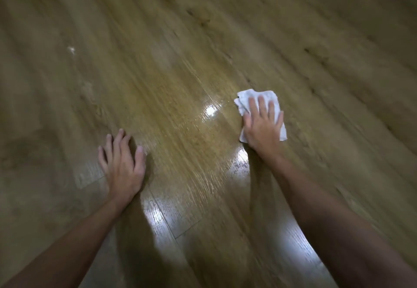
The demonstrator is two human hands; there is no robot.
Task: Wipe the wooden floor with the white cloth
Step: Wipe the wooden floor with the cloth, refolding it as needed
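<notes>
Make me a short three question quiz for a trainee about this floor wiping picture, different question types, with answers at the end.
1. True or false: the left hand holds the cloth.
2. The right hand is: A) lifted off the floor, B) pressing flat on the cloth, C) wringing the cloth.
3. Fill in: a small white speck lies far to the ___ of the cloth.

Key: 1 false; 2 B; 3 left.

We see the wooden floor (180, 66), glossy with light patches between the hands. On it lie the white cloth (248, 97), under the right hand (261, 127), and the flat left hand (123, 163).
</notes>
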